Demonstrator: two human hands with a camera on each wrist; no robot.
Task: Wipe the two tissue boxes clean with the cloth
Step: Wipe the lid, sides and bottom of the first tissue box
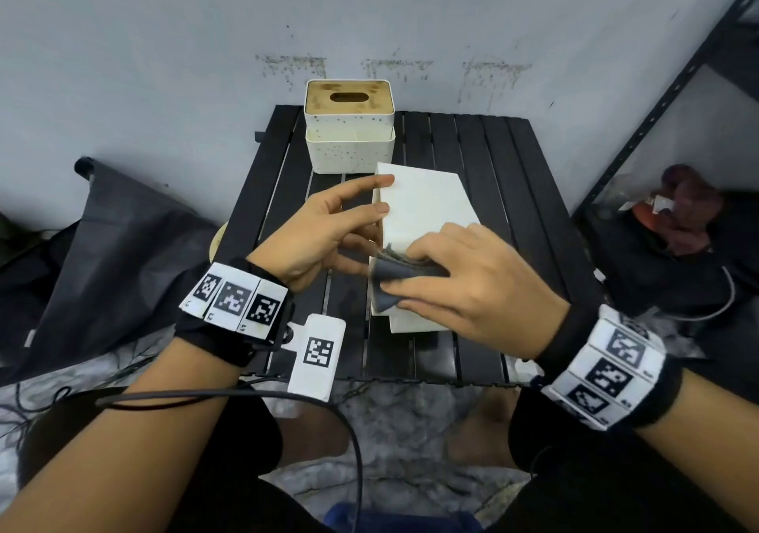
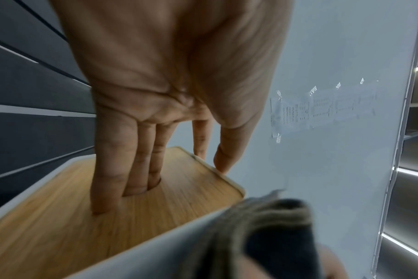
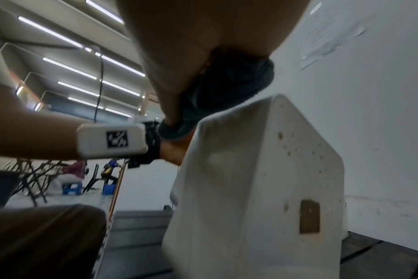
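One white speckled tissue box with a wooden lid (image 1: 349, 130) stands upright at the back of the black slatted table (image 1: 493, 162). The second tissue box (image 1: 427, 208) lies tipped on its side mid-table, with a white face up and its stained side (image 3: 263, 188) showing. My left hand (image 1: 328, 224) braces it from the left. Straight fingers (image 2: 122, 169) press on its wooden lid (image 2: 60, 226), and the thumb and index rest on the upper edge. My right hand (image 1: 472, 282) grips a bunched dark grey cloth (image 1: 394, 273) and presses it on the box's near upper edge (image 3: 227, 85).
A black bag (image 1: 102, 245) leans against the wall left of the table. A dark metal rack (image 1: 657, 101) stands at the right, with dark clutter (image 1: 677, 220) on its low shelf. A black cable (image 1: 246, 395) runs from my left wrist. The wall is close behind the table.
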